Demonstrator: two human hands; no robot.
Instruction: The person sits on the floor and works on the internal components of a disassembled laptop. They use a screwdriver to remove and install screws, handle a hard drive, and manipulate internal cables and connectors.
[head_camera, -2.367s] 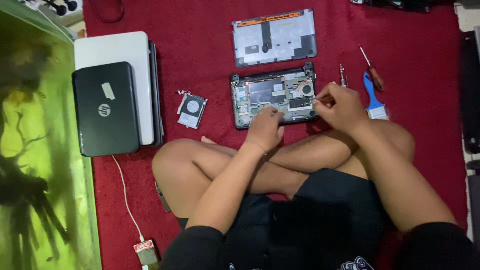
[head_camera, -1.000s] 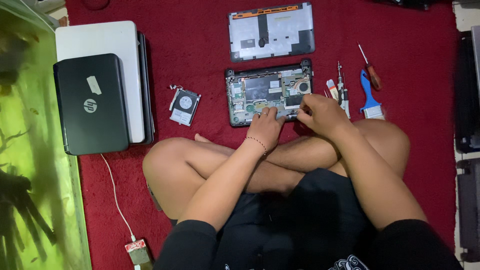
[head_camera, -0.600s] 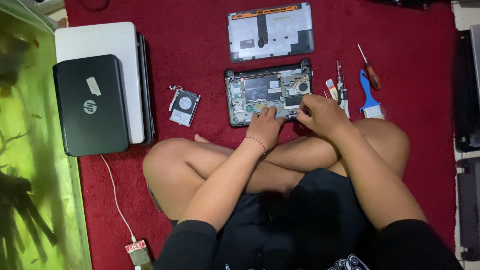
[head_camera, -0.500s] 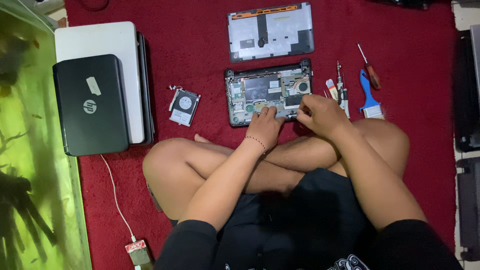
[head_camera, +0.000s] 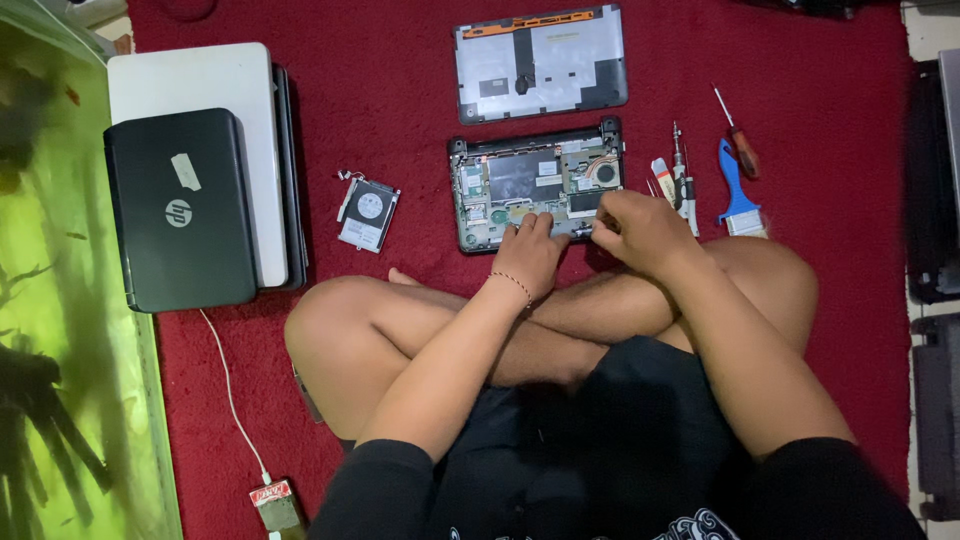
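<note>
I see the opened laptop base (head_camera: 538, 186) lying just beyond my crossed legs, long axis left to right; both hands sit on its near edge, the right hand (head_camera: 640, 228) curled and pinching something too small to tell, the left hand (head_camera: 530, 255) resting fingers-down, holding nothing

The opened laptop base (head_camera: 535, 186) lies flat on the red cloth, its cover off, showing a green circuit board, a dark plate and a copper-coloured fan toward its right end. Its near edge sits under the fingertips of both hands.
</note>
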